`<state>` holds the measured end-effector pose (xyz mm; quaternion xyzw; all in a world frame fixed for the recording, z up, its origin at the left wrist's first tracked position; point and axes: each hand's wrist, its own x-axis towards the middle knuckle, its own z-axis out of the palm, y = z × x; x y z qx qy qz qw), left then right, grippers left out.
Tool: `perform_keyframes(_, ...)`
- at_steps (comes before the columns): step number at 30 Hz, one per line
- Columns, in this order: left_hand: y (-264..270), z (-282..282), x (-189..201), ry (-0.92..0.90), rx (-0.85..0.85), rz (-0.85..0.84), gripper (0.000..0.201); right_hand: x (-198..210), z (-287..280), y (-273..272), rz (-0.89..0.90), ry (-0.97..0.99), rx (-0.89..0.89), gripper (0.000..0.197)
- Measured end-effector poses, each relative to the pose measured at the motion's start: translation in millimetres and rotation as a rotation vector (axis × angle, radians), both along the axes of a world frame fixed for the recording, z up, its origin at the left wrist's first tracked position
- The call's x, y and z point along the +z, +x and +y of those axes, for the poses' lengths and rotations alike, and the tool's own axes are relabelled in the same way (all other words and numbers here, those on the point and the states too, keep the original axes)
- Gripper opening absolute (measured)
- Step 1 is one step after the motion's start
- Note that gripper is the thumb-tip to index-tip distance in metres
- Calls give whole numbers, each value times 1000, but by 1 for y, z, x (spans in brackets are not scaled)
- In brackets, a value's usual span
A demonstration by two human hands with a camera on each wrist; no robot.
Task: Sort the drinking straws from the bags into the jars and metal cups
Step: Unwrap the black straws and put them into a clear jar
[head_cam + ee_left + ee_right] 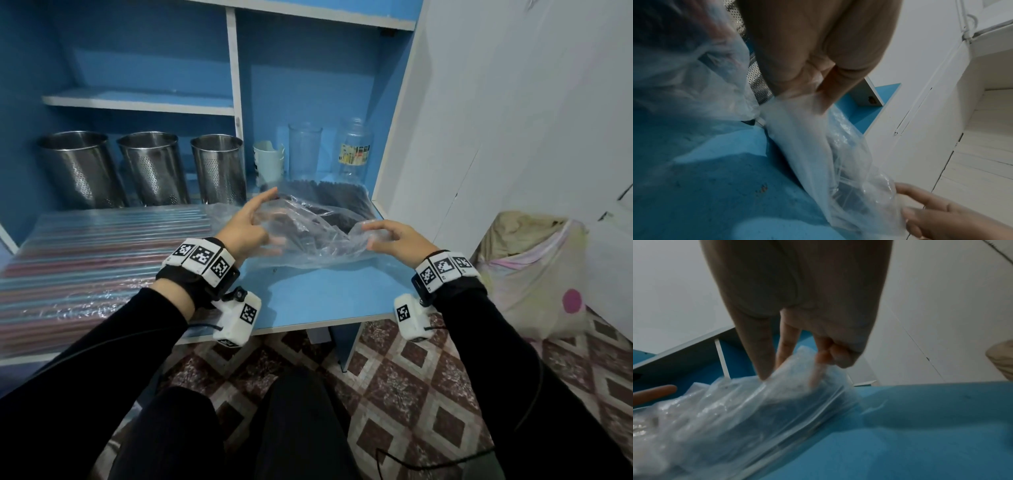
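I find the clear bag (308,222) of dark straws (329,202) lying on the blue desk (325,294), in front of the two glass jars (305,150) and just right of the three metal cups (150,168). My left hand (246,226) sits at the bag's near left edge with fingers spread and lightly curled into the loose film; the left wrist view shows plastic caught between the fingers there, so I rate it a pinch on the bag. My right hand (394,236) pinches the crumpled open end of the bag at its near right corner, thumb against fingertips, and the right wrist view confirms film gathered under the fingertips (764,374). The straws lie beyond and between both hands, their long axis running from near centre to far right, toward the desk's right wall; I cannot tell which end of the bundle faces the opening. Both hands are about equally near; the right holds the mouth, so I judge the left is better placed to reach in along the axis of the bundle. A second bag of striped straws (85,253) lies flat at the left, its long axis running left to right, untouched. The jars and cups appear to hold no straws yet
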<state>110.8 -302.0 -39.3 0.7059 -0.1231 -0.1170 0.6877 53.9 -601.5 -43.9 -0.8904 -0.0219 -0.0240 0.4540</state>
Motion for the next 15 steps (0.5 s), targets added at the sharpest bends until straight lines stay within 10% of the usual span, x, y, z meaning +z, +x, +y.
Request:
perform_keyframes(5,0,8,5,-4,80,-69,57,3,1,-1,-25,-42,-133,29)
perform_keyframes(11,7,24,12,-75,183,-47,25,25,-2,-6,-377,488,-213,6)
perform_keyframes(15,7,31,23,-136,118,83,45,24,-6,-5,-424,578,-161,17)
